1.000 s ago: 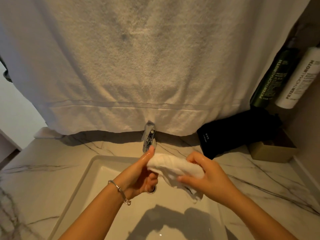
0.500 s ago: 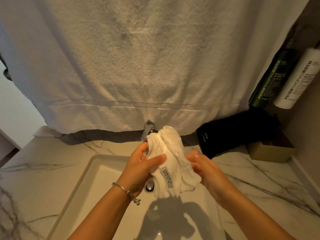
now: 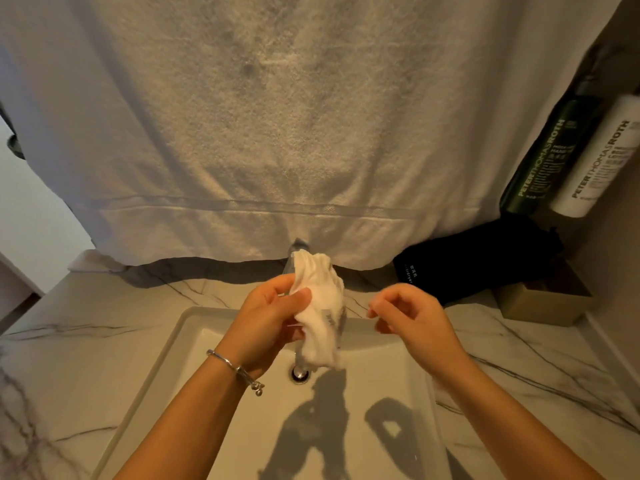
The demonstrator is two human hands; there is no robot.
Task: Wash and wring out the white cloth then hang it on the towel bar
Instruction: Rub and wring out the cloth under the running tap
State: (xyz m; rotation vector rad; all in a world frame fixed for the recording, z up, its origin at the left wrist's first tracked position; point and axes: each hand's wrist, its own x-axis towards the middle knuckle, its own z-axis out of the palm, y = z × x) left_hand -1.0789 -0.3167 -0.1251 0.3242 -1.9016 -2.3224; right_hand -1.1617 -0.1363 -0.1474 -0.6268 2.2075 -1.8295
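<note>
One hand on it: only my left hand (image 3: 273,317) has the white cloth (image 3: 320,306), fingers (image 3: 298,296) pinched shut around the middle of the bunch so it can't slide out
Cloth position: bunched up, top end poking above my grip and the tail dangling straight over the sink (image 3: 166,368), roughly above the drain (image 3: 299,374), so I reckon any drips go into the basin and not onto the marble bench (image 3: 86,327)
Right hand: my right hand (image 3: 412,318) is off to the side, not touching the cloth, fingers loosely curled with nothing in them
Tap: mostly hidden behind the cloth, can't tell if water is running
Big towel: the hanging towel (image 3: 277,133) fills the whole wall behind, and the bar itself isn't visible from here
Side stuff: two bottles (image 3: 568,161) and a black pouch (image 3: 467,261) sit well off to the right, out of splash range I guess
Where I'm at: looks like mid-wring, hanging not done yet
</note>
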